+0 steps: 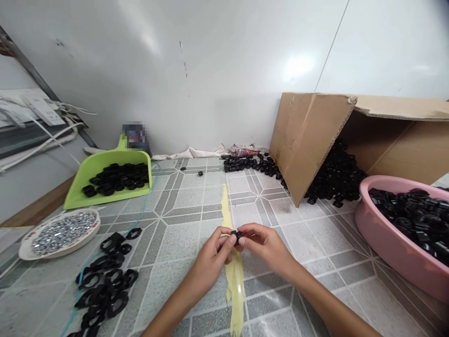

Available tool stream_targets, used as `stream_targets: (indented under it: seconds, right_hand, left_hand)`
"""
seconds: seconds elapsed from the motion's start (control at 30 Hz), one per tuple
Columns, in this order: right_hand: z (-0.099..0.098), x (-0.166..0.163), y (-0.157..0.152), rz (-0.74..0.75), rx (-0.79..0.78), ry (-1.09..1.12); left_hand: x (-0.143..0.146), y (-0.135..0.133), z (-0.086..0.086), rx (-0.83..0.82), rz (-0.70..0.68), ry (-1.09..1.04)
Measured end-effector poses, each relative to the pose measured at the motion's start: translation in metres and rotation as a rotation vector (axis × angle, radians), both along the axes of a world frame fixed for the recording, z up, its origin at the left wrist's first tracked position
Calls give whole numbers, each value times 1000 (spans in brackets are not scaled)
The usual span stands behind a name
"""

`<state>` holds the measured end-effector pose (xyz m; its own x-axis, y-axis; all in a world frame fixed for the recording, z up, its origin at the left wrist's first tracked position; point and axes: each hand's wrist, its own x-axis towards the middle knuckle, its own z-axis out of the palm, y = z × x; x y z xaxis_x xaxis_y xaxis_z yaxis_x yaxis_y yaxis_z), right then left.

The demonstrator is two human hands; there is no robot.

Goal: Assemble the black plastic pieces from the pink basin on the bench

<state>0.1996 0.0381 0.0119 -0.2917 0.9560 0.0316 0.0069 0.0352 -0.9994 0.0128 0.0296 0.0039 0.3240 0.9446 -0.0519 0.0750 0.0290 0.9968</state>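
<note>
Small black part [236,233]: centre of frame, just above the tiled floor [182,220], pinched between both hands. Fingertips cover most of it, so its shape is hard to make out; what shows is dark and rounded.
Left hand [210,262]: thumb and forefinger closed on the part's left side.
Right hand [267,245]: fingers closed on its right side.
Yellow strip [234,281]: flat on the floor beneath the hands, partly hidden.
Black rings [105,285]: lower left, heap cut off by the bottom edge.
Pink basin [393,252]: right edge, cut off, holding black pieces.
Cardboard box [308,135]: upper right, tipped on its side.
</note>
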Motion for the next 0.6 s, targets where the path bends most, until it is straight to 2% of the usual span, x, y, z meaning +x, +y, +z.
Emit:
stream_targets:
  seconds: [0.2, 0.33, 0.43, 0.6]
  right_hand:
    - [6, 3, -4, -16, 190, -198]
    - [3, -1, -8, -48, 264, -387]
    - [-3, 0, -7, -35, 199, -422]
    - [0, 14, 2, 122, 15, -238]
  left_hand:
    - [-1, 0, 1, -19, -38, -61]
    - [-1, -1, 0, -40, -66, -73]
    - [0, -1, -1, -46, -94, -88]
    - [2, 1, -3, -64, -39, -90]
